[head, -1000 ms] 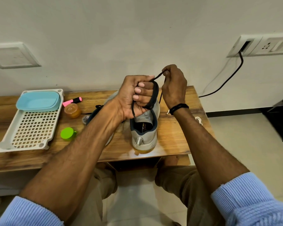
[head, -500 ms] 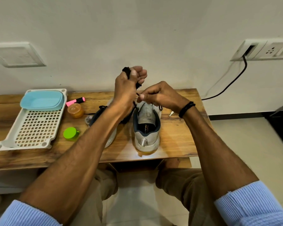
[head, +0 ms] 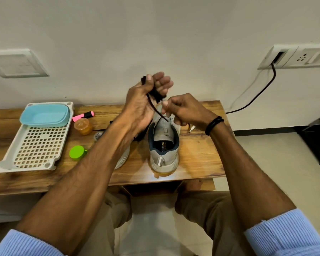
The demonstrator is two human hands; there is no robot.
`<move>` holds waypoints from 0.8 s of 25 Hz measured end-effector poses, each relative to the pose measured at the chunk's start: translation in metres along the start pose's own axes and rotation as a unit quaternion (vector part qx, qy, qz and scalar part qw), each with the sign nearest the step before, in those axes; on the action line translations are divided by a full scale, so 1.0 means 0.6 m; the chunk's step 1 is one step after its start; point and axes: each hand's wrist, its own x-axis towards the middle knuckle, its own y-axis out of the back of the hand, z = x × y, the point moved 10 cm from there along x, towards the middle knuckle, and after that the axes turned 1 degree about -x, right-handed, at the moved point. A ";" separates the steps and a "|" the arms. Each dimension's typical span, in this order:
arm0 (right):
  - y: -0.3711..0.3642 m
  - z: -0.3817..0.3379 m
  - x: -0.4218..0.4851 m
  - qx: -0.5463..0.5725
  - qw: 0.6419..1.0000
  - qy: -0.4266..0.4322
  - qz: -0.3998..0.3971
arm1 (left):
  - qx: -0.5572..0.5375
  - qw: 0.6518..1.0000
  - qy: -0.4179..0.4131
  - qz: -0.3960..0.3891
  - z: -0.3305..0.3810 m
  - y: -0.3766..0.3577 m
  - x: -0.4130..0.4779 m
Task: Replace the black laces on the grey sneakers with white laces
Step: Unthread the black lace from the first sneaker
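Observation:
A grey sneaker (head: pixel 163 145) stands heel toward me on the wooden table (head: pixel 196 159). Above its tongue, my left hand (head: pixel 144 102) holds a bunched black lace (head: pixel 156 96) under the thumb, fingers loosely spread; one strand runs down to the sneaker's eyelets. My right hand (head: pixel 185 109) is curled at the top of the tongue and pinches the lace there. The second grey sneaker (head: pixel 123 157) lies mostly hidden behind my left forearm. A white lace tip (head: pixel 191 128) shows on the table behind my right wrist.
A white perforated tray (head: pixel 35 145) with a blue lidded box (head: pixel 44 115) sits at the left. Beside it are a pink highlighter (head: pixel 83 115), an orange jar (head: pixel 83 126) and a green cap (head: pixel 77 152). A black cable (head: pixel 257 95) hangs from the wall socket.
My right hand came down from a raised pull to the sneaker's tongue. My left hand rose with the lace now bunched in it and its fingers spread.

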 end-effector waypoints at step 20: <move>0.012 -0.027 -0.005 0.142 0.988 0.067 0.004 | 0.104 0.985 0.137 -0.005 -0.033 0.009 -0.022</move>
